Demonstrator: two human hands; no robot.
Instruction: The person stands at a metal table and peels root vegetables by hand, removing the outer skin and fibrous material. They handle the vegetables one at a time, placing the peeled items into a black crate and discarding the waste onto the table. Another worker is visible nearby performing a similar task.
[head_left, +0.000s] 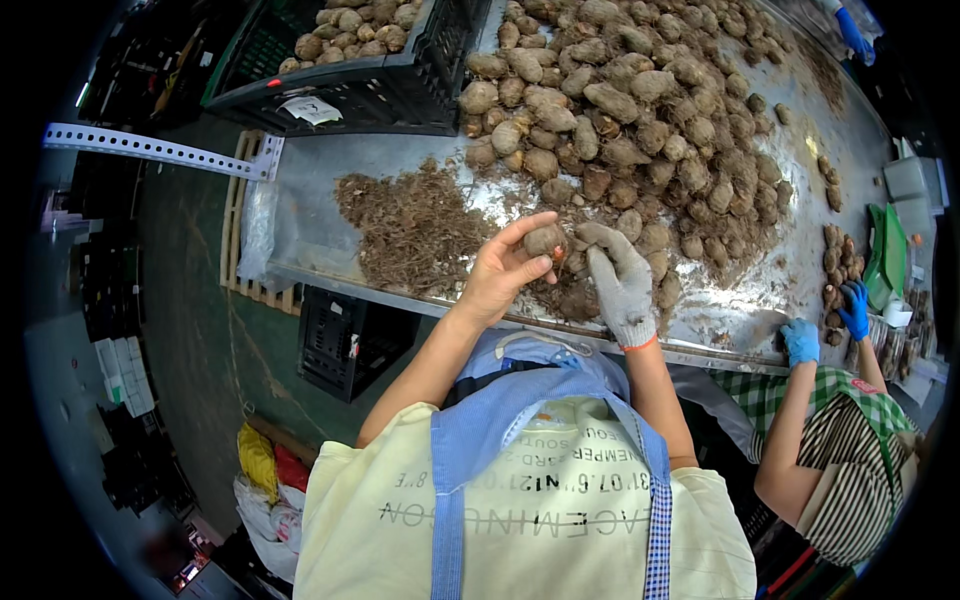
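My bare left hand (495, 274) holds a small brown taro corm (543, 240) between the thumb and fingers, above the near edge of the metal table (315, 169). A reddish-orange spot shows on the corm's lower right side. Close on the right is my right hand (622, 289), in a grey knit glove with an orange cuff. Its fingers curl towards the held corm, and whether they grip anything is hidden. Beyond both hands lies a large heap of hairy taro corms (622, 97). To the left of them spreads a pile of brown root fibres (416, 225).
A black plastic crate (367, 90) of corms stands at the table's far left. Another black crate (341, 345) is under the table edge. On the right, a co-worker's blue-gloved hands (800, 341) rest near a small corm pile (840, 259) and a green tray (886, 251).
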